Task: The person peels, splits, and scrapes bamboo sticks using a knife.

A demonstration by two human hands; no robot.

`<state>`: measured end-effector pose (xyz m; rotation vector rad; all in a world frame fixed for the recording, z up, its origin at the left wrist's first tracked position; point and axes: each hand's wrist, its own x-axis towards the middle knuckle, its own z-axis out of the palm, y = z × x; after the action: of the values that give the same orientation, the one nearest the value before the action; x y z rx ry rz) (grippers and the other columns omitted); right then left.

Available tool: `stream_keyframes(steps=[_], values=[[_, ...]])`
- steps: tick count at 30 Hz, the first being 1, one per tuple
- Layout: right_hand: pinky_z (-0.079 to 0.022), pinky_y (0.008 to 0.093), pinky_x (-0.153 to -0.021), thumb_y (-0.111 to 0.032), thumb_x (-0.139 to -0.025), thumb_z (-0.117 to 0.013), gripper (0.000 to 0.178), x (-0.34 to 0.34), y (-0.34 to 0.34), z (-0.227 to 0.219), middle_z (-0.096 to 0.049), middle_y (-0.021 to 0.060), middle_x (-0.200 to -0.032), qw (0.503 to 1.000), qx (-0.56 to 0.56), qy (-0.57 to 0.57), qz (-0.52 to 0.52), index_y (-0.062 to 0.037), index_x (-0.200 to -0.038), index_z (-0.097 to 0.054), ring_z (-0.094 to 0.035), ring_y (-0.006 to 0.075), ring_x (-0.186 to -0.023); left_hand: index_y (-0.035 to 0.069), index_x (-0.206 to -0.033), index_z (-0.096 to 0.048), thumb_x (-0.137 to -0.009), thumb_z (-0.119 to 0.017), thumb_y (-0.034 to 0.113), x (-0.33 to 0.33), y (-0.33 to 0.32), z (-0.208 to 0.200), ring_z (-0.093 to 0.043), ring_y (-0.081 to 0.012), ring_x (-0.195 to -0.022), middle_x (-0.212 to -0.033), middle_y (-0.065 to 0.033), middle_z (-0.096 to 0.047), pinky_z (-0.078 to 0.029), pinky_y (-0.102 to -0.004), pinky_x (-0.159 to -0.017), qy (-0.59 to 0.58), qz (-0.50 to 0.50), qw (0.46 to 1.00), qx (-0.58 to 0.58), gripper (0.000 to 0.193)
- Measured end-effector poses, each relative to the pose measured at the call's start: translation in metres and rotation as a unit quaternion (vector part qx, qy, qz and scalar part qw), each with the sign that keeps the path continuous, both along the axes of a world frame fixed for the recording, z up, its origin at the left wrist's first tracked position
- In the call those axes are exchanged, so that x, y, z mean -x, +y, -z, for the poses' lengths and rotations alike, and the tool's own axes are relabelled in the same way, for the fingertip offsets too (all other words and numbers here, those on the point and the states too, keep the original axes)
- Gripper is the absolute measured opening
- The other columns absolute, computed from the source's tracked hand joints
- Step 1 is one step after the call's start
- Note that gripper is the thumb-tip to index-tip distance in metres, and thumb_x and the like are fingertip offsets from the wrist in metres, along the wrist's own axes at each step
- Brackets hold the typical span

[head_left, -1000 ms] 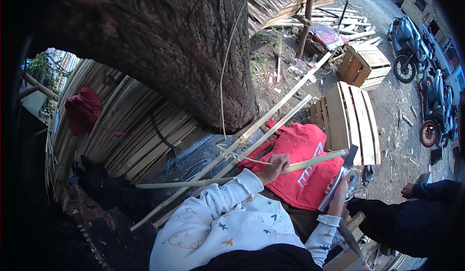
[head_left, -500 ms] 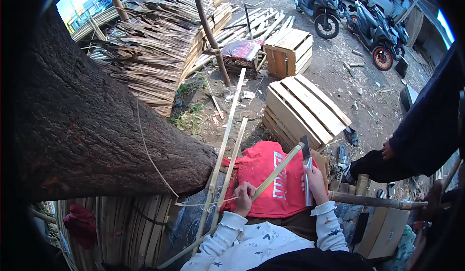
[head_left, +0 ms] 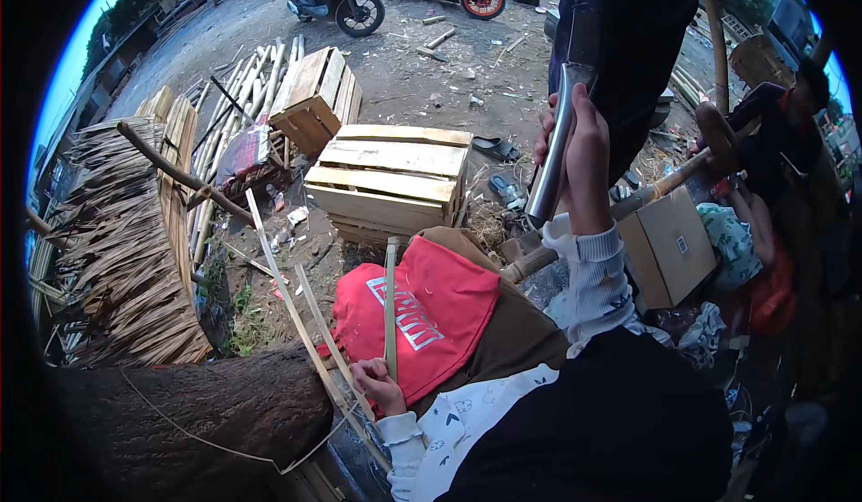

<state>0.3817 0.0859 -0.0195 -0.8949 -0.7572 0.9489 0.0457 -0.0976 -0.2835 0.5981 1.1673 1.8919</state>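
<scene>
My left hand (head_left: 379, 387) is closed round the lower end of a flat bamboo strip (head_left: 390, 309), which stands up from it across a red cloth (head_left: 458, 291) on my lap. My right hand (head_left: 584, 152) is raised to the right, gripping the curved silver handle of a knife (head_left: 553, 165). Its dark blade is hard to make out against a standing person's dark clothing. Two pale bamboo strips (head_left: 285, 291) lean beside my left hand, apart from the held one. A thin loose strand (head_left: 189, 427) runs over the tree trunk near that hand.
Slatted wooden crates (head_left: 386, 183) stand ahead. Dried thatch panels (head_left: 126, 251) and bamboo poles lie to the left, above the trunk (head_left: 206, 412). The standing person (head_left: 628, 44) is close to my right hand. A cardboard box (head_left: 669, 242) and a seated person (head_left: 781, 134) are farther right.
My right hand has lifted the knife off the strip's far end and up to the right. The strip now points more upright. The view has turned right.
</scene>
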Motion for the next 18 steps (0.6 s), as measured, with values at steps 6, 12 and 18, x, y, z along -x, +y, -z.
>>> stream_keyframes(steps=[6,12,18], values=[[-0.044,0.0284,-0.043,-0.043,-0.099,-0.042,0.041,-0.052,0.02,-0.029,-0.049,0.0042,-0.067,0.995,0.028,0.061,0.077,-0.0018,-0.098,-0.047,-0.05,0.0143,-0.047,0.013,-0.061,-0.031,-0.101,-0.041,0.031,0.004,-0.001,0.0,-0.022,-0.009,-0.046,-0.052,0.0029,-0.024,-0.028,-0.0276,-0.052,-0.03,0.004,1.0,0.007,0.045],[-0.043,0.0273,-0.037,-0.043,-0.098,-0.044,0.041,-0.014,-0.008,0.053,-0.05,0.0034,-0.066,0.984,0.087,0.051,-0.145,-0.0024,-0.098,-0.048,-0.05,0.0134,-0.043,0.012,-0.062,-0.033,-0.101,-0.041,0.031,-0.004,0.002,-0.02,-0.022,-0.0096,-0.047,-0.051,0.0025,-0.024,-0.026,-0.0282,-0.052,-0.025,-0.01,1.0,0.0,0.044],[-0.04,0.0251,-0.033,-0.035,-0.097,-0.052,0.032,0.048,-0.038,0.097,-0.049,0.0005,-0.058,0.96,0.208,-0.122,-0.144,-0.0046,-0.088,-0.051,-0.047,0.0098,-0.038,0.011,-0.07,-0.035,-0.099,-0.043,0.033,0.009,0.011,-0.093,-0.019,-0.0095,-0.049,-0.053,0.0032,-0.022,-0.026,-0.0302,-0.058,-0.038,-0.007,0.987,-0.156,0.037]])
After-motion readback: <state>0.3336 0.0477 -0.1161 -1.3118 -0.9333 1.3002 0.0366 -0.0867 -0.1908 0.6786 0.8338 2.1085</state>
